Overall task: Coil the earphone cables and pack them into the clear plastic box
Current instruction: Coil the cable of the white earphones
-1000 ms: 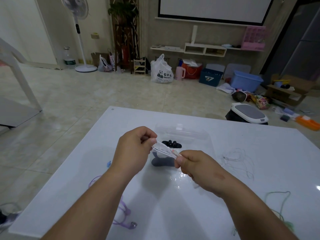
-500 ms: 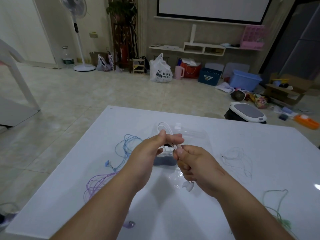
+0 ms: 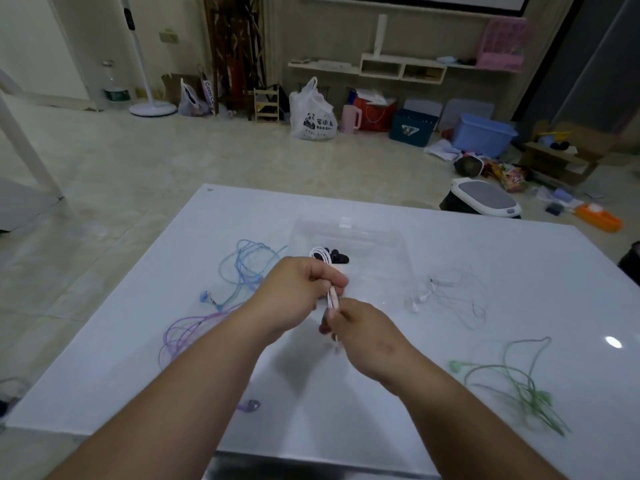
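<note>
Dim room, glare on table (image 3: pixel 613 342), wide-angle bending.

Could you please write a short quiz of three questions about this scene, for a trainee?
1. True or false: the green earphones lie inside the box.
2. Which colour is the cable that the left hand and right hand hold? A) white B) purple C) blue
3. Fill in: the blue earphones lie to the ___ of the box.

Key: 1 false, they lie on the table; 2 A; 3 left.
</note>
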Demonstrator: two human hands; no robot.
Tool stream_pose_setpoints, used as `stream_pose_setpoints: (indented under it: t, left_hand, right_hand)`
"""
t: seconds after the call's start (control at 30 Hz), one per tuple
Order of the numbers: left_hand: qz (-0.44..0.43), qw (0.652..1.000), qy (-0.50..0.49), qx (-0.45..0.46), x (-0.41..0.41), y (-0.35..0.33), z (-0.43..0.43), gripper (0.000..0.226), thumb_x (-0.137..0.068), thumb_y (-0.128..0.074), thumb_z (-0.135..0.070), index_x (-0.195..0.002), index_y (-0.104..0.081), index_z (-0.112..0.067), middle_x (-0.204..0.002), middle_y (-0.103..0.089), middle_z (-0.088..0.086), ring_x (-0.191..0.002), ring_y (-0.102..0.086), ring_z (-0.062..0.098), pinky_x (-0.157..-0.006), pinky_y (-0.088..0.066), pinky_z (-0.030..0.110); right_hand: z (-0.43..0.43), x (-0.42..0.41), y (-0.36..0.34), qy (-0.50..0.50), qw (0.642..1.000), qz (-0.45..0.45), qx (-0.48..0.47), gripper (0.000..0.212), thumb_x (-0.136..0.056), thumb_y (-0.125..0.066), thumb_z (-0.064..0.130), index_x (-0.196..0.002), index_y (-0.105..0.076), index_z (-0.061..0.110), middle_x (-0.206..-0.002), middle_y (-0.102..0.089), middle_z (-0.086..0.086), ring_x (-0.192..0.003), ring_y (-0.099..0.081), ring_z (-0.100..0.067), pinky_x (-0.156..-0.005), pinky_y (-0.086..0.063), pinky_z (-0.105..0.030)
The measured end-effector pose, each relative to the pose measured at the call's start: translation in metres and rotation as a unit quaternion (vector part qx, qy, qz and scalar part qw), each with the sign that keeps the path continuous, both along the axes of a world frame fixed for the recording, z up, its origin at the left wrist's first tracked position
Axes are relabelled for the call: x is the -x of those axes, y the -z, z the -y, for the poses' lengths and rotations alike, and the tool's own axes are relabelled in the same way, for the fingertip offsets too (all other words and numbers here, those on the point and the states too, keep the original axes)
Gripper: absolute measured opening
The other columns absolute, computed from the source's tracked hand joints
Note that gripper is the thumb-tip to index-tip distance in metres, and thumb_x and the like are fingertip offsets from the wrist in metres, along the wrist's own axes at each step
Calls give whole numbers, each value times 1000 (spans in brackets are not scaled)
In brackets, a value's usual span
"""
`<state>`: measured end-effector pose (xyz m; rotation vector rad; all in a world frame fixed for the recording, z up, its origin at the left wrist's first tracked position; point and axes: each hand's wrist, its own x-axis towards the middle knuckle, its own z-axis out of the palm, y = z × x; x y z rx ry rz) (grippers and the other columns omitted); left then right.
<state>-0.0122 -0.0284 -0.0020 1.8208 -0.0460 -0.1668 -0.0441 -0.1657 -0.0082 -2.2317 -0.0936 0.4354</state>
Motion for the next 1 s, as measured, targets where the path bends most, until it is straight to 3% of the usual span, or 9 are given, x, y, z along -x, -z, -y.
stream_pose_setpoints:
  t: [0.1,0.2,0.27,0.37,0.5,0.6,0.73,0.87,1.0]
  left_hand:
    - [-31,996,18,-79,-3,16,6,36,-89,-48,9,-84,-73,-16,-72,-69,-8,-55,-57,-6,-55,-47,13]
    - [-52,992,42,-108,-6,25,12,37,-89,-48,8,-80,-72,-18,-75,-69,-4,-64,-59,6,-60,-50,20]
    - [-67,990,55,-114,-6,29,17,38,-89,-48,8,-77,-71,-18,-74,-69,-1,-64,-59,9,-60,-50,21]
    - [-86,988,62,-111,-5,33,24,35,-87,-46,10,-81,-72,-13,-73,-69,0,-63,-59,11,-58,-51,21]
    - [-96,987,64,-113,-8,39,27,36,-87,-44,9,-81,-71,-14,-77,-69,2,-71,-60,17,-66,-51,29]
    - [-90,979,66,-171,-8,45,30,38,-83,-44,10,-77,-71,-16,-74,-69,-1,-62,-58,12,-61,-47,23]
    - [-63,961,86,-254,-6,51,32,37,-81,-44,9,-84,-73,-14,-79,-69,-6,-68,-61,8,-58,-45,14]
    - [-29,950,100,-296,-7,55,30,36,-85,-43,4,-85,-68,-22,-94,-71,-1,-88,-65,14,-72,-46,20]
    - [10,943,98,-318,-7,55,29,25,-90,-50,-3,-86,-62,-25,-92,-68,-4,-83,-63,10,-66,-42,14]
  right_hand:
    - [-2,4,15,-8,991,-2,136,31,-101,-37,29,-107,-65,15,-111,-63,-9,-98,-61,-29,-76,-45,-33]
    - [-1,8,18,-36,985,-26,164,32,-102,-36,17,-120,-61,7,-120,-62,-16,-109,-60,-33,-80,-44,-33]
    - [0,9,20,-23,987,-62,150,30,-100,-42,12,-123,-59,3,-116,-63,-17,-103,-62,-33,-80,-48,-35]
    - [7,10,21,63,987,-150,8,17,-96,-50,15,-99,-63,4,-78,-58,-9,-60,-59,-21,-61,-53,-32]
    - [15,7,24,130,964,-200,-118,20,-92,-52,6,-73,-58,5,-64,-52,-11,-51,-54,-25,-61,-56,-39]
    - [13,3,34,96,981,-171,-4,30,-94,-52,25,-69,-58,9,-66,-63,-13,-65,-69,-35,-67,-56,-40]
    - [14,2,38,30,972,-47,230,30,-88,-45,44,-78,-63,22,-76,-68,3,-67,-66,-20,-62,-49,-26]
    - [17,0,39,23,974,-39,223,33,-90,-46,48,-74,-58,22,-66,-55,4,-68,-56,-21,-53,-35,-25]
    - [21,-3,37,21,976,-38,215,21,-87,-52,30,-94,-69,19,-86,-65,-1,-79,-62,-24,-64,-45,-26]
